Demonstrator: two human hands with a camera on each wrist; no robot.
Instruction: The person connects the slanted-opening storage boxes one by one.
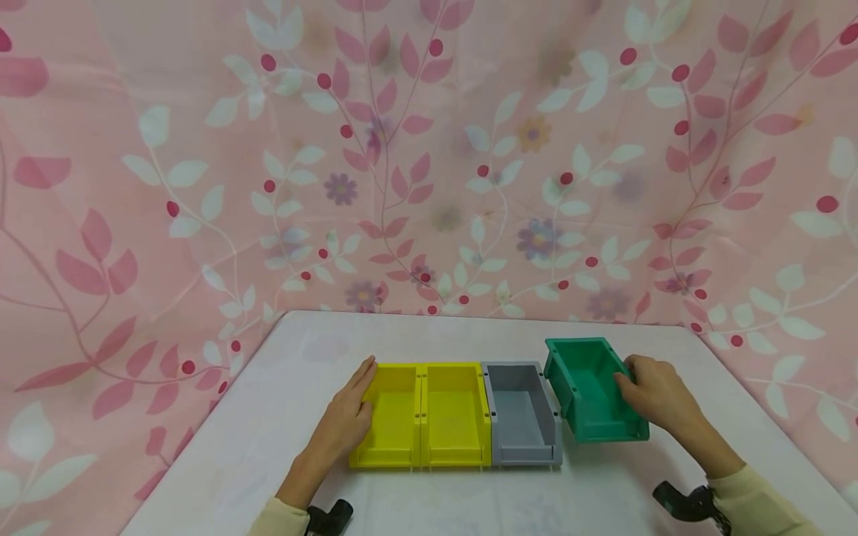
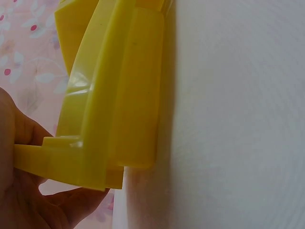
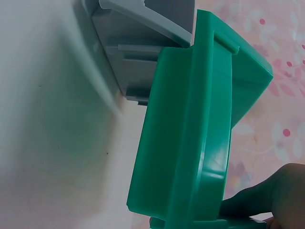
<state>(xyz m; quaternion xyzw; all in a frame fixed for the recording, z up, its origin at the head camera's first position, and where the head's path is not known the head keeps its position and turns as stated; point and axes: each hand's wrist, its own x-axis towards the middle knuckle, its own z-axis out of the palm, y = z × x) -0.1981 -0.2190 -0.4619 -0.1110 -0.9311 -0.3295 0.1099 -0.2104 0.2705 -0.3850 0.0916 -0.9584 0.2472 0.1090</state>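
Note:
Two yellow bins (image 1: 458, 417) and a grey bin (image 1: 524, 420) stand side by side in a row on the table. At the row's left end, my left hand (image 1: 343, 417) grips the side wall of the outer yellow bin (image 2: 100, 95), thumb on the inside and fingers along the outside. My right hand (image 1: 660, 391) holds a green bin (image 1: 606, 394) by its right wall, thumb inside. In the right wrist view the green bin (image 3: 190, 129) is raised off the table and tilted, close beside the grey bin (image 3: 138, 52). Whether those two touch is unclear.
The white-covered table (image 1: 429, 499) has its far edge a little behind the bins. Behind it hangs a pink floral curtain (image 1: 429, 164). Dark wrist-worn devices sit at both sleeves (image 1: 757, 499).

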